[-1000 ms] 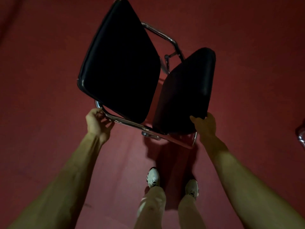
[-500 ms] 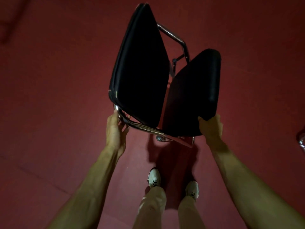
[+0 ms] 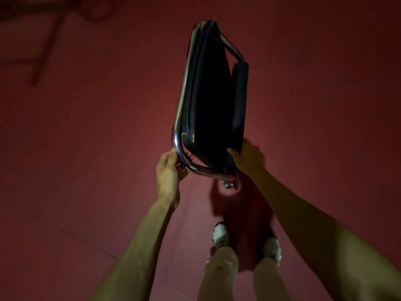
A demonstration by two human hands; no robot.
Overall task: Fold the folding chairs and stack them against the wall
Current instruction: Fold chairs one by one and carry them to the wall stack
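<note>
**Chair folded nearly flat, held at both near corners**

A person looks down at a folding chair [image 3: 208, 94] held out in front of them over a red floor [image 3: 86, 148]. The chair is seen almost edge-on. Its wide black seat pad [image 3: 204, 109] and the narrower black back pad [image 3: 238, 96] lie close against each other with only a dark slit between them. A chrome tube frame [image 3: 179, 109] runs up the left side of the seat pad and bends round under its near end, and another loop of tube shows at the far top right.

The left grip [image 3: 168, 170] grasps the frame at its near left bend, with the thumb lying up along the tube and the fingers curled under it. The right grip [image 3: 249, 157] clasps the near end of the back pad, thumb on the inner face, the other fingers hidden behind the pad.

Below the chair are the person's light trousers [image 3: 221, 270] and two pale patterned shoes [image 3: 221, 235], standing in the chair's shadow. Whether the chair's far end touches the floor cannot be told.
</note>
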